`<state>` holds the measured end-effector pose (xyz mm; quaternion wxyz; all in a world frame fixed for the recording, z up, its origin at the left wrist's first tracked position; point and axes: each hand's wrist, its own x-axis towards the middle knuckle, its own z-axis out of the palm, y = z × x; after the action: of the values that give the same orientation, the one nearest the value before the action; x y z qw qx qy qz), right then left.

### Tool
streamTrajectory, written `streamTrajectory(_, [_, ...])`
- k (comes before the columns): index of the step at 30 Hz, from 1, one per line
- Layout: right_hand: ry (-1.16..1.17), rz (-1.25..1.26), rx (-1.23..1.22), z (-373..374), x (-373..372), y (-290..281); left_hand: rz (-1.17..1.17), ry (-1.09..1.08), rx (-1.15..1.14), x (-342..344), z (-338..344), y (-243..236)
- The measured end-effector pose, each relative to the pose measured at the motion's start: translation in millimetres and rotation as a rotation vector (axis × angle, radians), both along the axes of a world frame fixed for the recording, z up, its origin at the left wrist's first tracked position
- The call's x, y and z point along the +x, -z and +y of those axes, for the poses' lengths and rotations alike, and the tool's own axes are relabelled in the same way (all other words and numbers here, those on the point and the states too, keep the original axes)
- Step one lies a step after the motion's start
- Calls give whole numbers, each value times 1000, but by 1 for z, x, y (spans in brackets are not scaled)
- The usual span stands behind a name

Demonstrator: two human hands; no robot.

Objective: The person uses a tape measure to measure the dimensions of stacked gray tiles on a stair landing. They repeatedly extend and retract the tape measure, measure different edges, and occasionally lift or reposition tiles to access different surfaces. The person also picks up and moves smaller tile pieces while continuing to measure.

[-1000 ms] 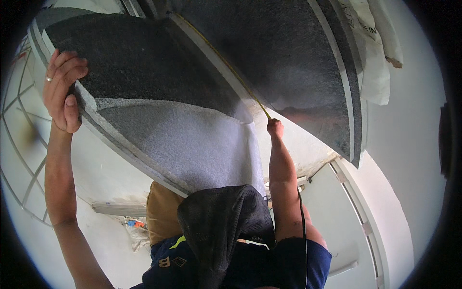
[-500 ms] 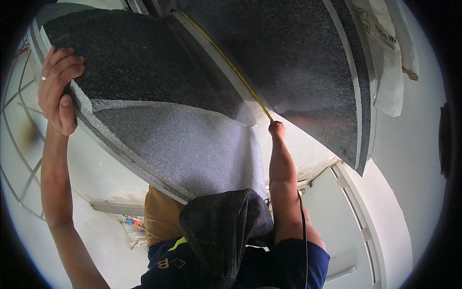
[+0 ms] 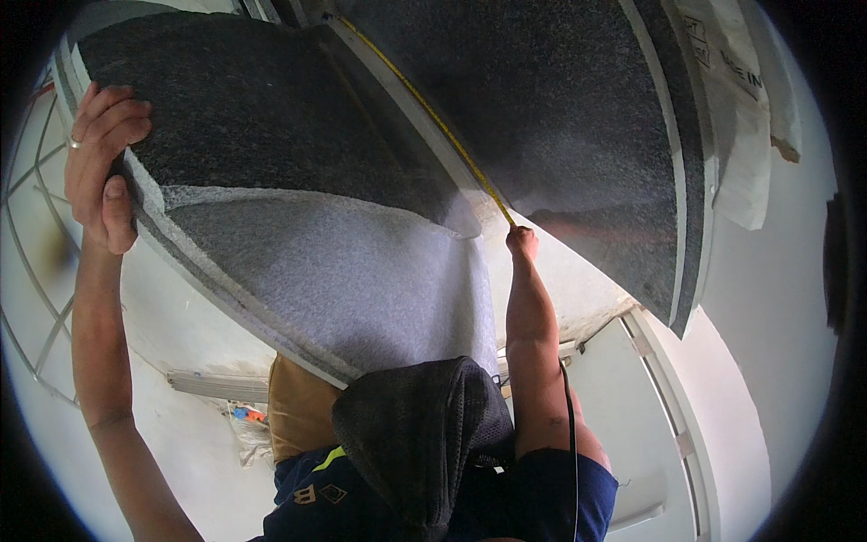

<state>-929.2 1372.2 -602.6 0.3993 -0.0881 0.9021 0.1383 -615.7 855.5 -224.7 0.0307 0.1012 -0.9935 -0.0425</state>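
Observation:
A dark speckled stone slab (image 3: 244, 99) tilts across the upper left, and its paler grey piece (image 3: 334, 271) comes down toward my body. My left hand (image 3: 107, 163), a ring on one finger, is closed over the rough outer edge of that slab, fingers on the dark face and thumb below. At centre right, my right hand (image 3: 521, 241) is closed on the near end of a yellow measuring tape (image 3: 433, 117). The tape runs taut up and left, along the strip between the left slab and a second dark slab (image 3: 560, 99). Its far end sits at the top.
White wrapping sheets (image 3: 742, 117) stand behind the right slab. A metal grid (image 3: 36, 190) is at the far left. Beneath lie a grey slatted strip (image 3: 217, 386) and a plastic bag (image 3: 248, 429). A black mesh item (image 3: 420, 425) hangs before my chest, and a dark cable (image 3: 570, 434) runs by my right arm.
The view has shifted slightly, so the slabs and my left hand sit a little differently in it. Both hands keep the same grips, and the tape stays stretched.

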Motion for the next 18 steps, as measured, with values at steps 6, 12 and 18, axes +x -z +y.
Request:
streamTrajectory(6, [-43,17,-10,3,-2,7,-36,-15,-17,1,1,-1])
streamTrajectory(12, [-32,6,-20,1,-2,8,-40,-16,-18,2,1,-1])
streamTrajectory(18, [-49,18,-23,9,-5,18,-19,-9,-13,0,1,-1])
